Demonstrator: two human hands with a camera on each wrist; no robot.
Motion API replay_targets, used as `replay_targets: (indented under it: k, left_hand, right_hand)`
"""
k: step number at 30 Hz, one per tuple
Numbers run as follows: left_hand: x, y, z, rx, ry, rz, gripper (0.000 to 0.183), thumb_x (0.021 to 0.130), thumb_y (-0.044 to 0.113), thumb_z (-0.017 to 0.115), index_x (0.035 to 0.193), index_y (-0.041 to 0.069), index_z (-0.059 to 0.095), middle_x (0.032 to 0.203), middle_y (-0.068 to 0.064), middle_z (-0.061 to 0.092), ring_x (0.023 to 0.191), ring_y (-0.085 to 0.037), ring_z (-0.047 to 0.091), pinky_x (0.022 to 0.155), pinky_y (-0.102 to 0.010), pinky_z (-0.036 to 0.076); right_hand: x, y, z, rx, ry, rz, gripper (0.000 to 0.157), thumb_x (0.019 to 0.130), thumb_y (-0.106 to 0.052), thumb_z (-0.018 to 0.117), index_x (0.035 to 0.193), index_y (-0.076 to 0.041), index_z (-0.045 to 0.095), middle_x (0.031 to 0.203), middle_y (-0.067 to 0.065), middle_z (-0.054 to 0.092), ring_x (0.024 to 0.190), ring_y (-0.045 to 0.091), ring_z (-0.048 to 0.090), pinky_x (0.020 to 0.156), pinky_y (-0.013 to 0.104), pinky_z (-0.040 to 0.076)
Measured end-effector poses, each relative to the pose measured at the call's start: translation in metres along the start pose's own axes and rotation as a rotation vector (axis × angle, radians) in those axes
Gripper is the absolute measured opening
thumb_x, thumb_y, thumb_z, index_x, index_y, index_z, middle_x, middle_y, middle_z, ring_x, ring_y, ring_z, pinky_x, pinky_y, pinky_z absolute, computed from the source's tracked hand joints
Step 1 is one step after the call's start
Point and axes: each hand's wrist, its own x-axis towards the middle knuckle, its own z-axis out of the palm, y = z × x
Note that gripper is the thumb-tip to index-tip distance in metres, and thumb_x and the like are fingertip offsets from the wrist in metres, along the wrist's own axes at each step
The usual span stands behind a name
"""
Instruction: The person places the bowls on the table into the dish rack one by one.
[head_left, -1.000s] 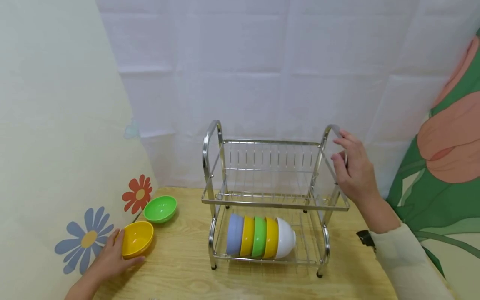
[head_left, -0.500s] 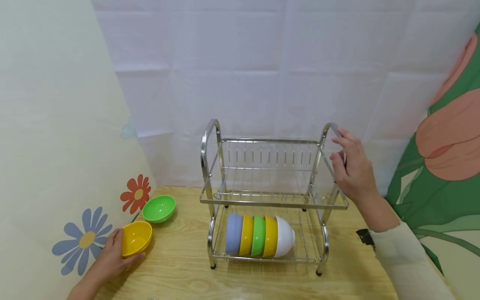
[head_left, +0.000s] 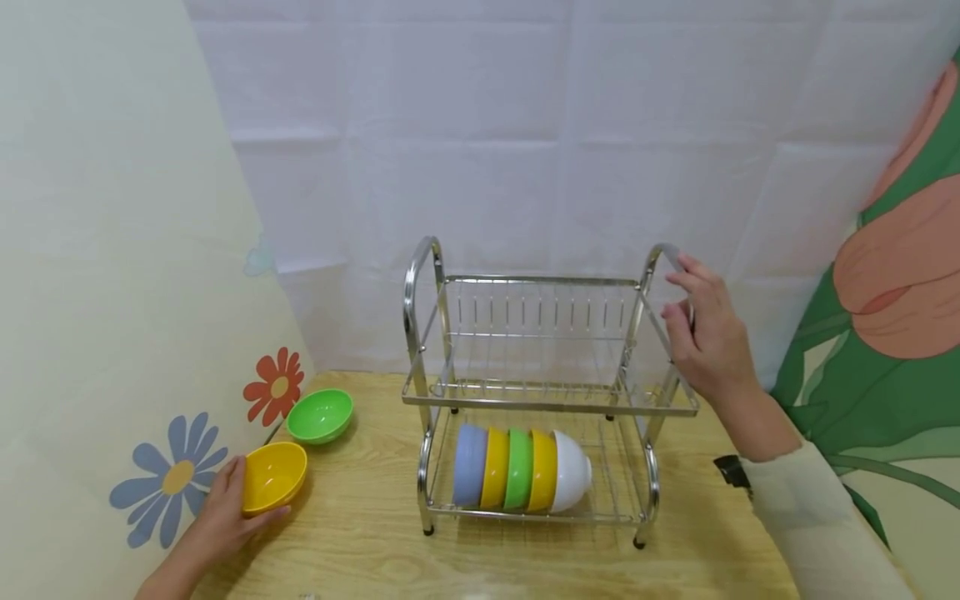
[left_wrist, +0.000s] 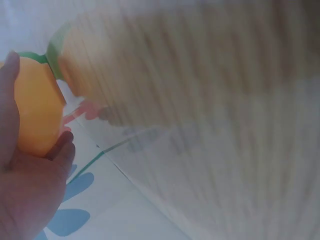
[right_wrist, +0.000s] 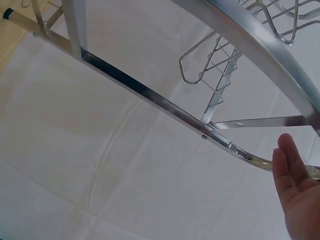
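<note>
My left hand [head_left: 222,515] holds a yellow bowl [head_left: 274,477] at the left of the table, thumb on the near side and fingers at its left rim. In the left wrist view the bowl [left_wrist: 37,107] sits between thumb and fingers. A green bowl [head_left: 321,416] stands just behind it. My right hand [head_left: 708,337] rests at the top of the right handle of a two-tier metal dish rack [head_left: 547,407], its fingers fairly straight. In the right wrist view straight fingers [right_wrist: 289,167] lie against the rack's bar [right_wrist: 150,96]. The palm side is partly hidden.
A row of nested bowls on edge, blue [head_left: 469,467], yellow, green, yellow and white [head_left: 572,473], sits on the rack's lower tier. The wooden table [head_left: 360,533] meets a flowered wall covering [head_left: 142,292] at left. A white cloth [head_left: 495,142] hangs behind.
Both hands, the bowls and the rack stay practically where they were. Only the head view shifts slightly.
</note>
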Motion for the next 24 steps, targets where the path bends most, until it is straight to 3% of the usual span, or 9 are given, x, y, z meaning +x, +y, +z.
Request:
replay_targets:
  k: [12, 17, 24]
  left_hand:
    - [-0.007, 0.002, -0.003, -0.022, 0.031, 0.063, 0.124, 0.083, 0.044, 0.079, 0.152, -0.016, -0.005, 0.150, -0.047, 0.006, 0.128, -0.064, 0.022, 0.101, -0.079, 0.028]
    - [-0.009, 0.013, -0.010, -0.016, 0.039, 0.064, 0.125, 0.082, 0.046, 0.080, 0.154, -0.013, -0.004, 0.151, -0.045, 0.007, 0.128, -0.062, 0.023, 0.100, -0.078, 0.030]
    - [-0.012, 0.029, -0.014, -0.031, 0.099, 0.150, 0.124, 0.079, 0.040, 0.084, 0.156, -0.010, 0.000, 0.152, -0.043, 0.012, 0.126, -0.059, 0.028, 0.096, -0.078, 0.034]
  right_hand:
    - [0.000, 0.002, 0.000, -0.008, -0.009, 0.012, 0.039, 0.097, -0.013, 0.047, 0.134, 0.001, 0.054, 0.150, 0.014, 0.049, 0.077, -0.001, 0.053, 0.060, 0.022, 0.042]
    - [0.000, 0.000, 0.000, 0.000, 0.010, -0.007, 0.040, 0.096, -0.008, 0.049, 0.135, 0.001, 0.054, 0.151, 0.013, 0.048, 0.076, -0.002, 0.052, 0.060, 0.021, 0.042]
    - [-0.001, -0.001, -0.001, 0.002, -0.007, 0.012, 0.041, 0.096, -0.009, 0.049, 0.137, -0.001, 0.052, 0.151, 0.013, 0.048, 0.077, -0.002, 0.054, 0.058, 0.019, 0.042]
